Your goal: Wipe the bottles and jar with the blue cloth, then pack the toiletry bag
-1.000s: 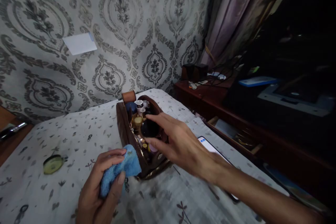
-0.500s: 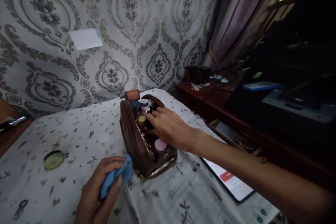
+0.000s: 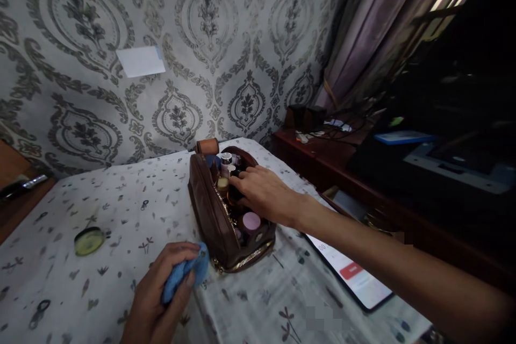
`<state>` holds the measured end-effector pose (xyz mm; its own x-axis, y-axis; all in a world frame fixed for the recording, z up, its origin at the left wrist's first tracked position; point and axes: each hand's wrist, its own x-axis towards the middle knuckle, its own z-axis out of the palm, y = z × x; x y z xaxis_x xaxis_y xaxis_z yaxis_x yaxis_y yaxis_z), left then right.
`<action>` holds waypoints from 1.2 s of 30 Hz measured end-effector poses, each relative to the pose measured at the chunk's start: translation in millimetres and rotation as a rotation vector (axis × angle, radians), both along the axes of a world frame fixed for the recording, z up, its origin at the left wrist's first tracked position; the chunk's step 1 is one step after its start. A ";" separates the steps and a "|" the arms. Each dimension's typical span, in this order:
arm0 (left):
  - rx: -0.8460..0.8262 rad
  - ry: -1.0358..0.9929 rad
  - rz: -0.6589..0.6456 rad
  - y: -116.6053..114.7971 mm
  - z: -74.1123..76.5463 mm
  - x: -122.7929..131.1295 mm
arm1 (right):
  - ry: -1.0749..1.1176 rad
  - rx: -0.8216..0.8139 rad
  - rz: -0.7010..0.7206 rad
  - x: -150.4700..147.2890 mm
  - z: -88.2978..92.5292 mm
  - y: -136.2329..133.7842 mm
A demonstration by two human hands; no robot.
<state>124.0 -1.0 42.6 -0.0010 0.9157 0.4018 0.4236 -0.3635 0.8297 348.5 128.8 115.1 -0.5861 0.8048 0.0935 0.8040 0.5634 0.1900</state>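
Note:
My left hand [image 3: 165,285] is closed round a crumpled blue cloth [image 3: 183,274], low in front of the bag. A brown toiletry bag [image 3: 209,209] with a gold zip stands unzipped on the patterned sheet. Several small bottles and jars fill it, among them a silver-capped bottle [image 3: 226,159], a gold-lidded jar [image 3: 222,184] and a pink-lidded jar [image 3: 251,221]. My right hand [image 3: 264,191] reaches over the bag's right side, fingers curled down among the bottles beside a dark bottle [image 3: 233,193]. Its fingertips are partly hidden, so what they grip is unclear.
A round yellow-green container [image 3: 89,241] lies on the sheet [image 3: 133,209] at left. A phone [image 3: 363,279] with a lit screen lies under my right forearm. Beyond it are an open drawer [image 3: 346,201] and a dark red desk [image 3: 310,150] with cables. The patterned wall stands behind.
The whole view has shifted slightly, moving things a little to the right. My right hand stays inside the bag and my left hand keeps the blue cloth.

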 end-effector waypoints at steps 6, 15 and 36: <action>-0.012 -0.008 -0.022 -0.5 -4.6 0.3 | -0.014 -0.007 -0.018 -2.3 8.7 -4.6; -0.098 0.006 -0.076 7.8 1.2 -16.7 | 0.000 -0.049 -0.037 -1.3 14.8 -5.4; -0.395 -0.676 -0.120 8.5 18.4 -21.4 | 0.780 -0.132 0.098 -9.7 33.4 -55.9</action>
